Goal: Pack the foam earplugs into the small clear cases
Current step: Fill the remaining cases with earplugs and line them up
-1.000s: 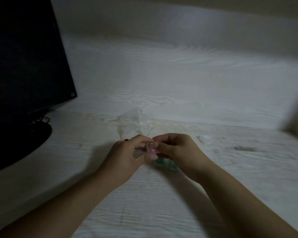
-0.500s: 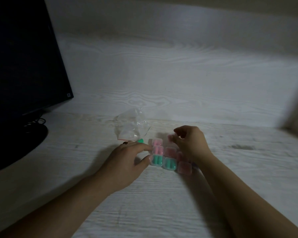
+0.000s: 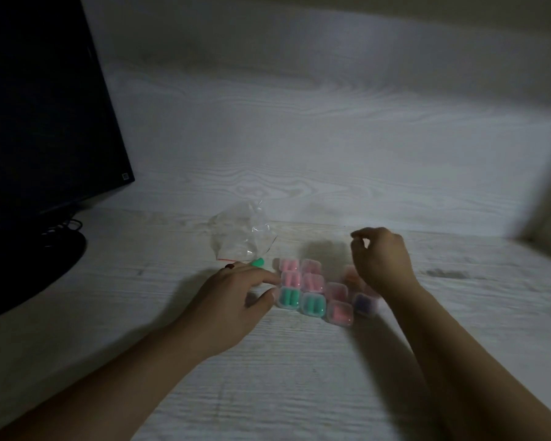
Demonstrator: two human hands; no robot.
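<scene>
- A pale wood-grain desk [image 3: 299,377] fills the dim view, with a dark monitor [image 3: 45,122] standing at the far left.
- Two bare forearms reach in from below toward the middle of the desk.
- A crumpled clear plastic bag [image 3: 240,232] lies just behind the left hand, seemingly empty, though the light is too poor to be sure.
- The left hand [image 3: 236,294] rests palm down, fingers loosely spread, its thumb and forefinger touching the left edge of the cluster and holding nothing.
- The right hand [image 3: 379,259] hovers over the right end of the cluster with fingertips [image 3: 358,241] curled close together; whether they pinch anything cannot be told.
- The small clear cases [image 3: 312,289] sit packed side by side in rows between the hands, filled with pink, green and one purple pair of plugs.
- A single loose green earplug [image 3: 257,262] lies just beyond the left hand, beside the bag's mouth.
- Judgement: the packing looks nearly complete. To finish well, brace the cluster with the left hand, pick up the stray plug, squeeze it slim, and press each lid fully closed.
</scene>
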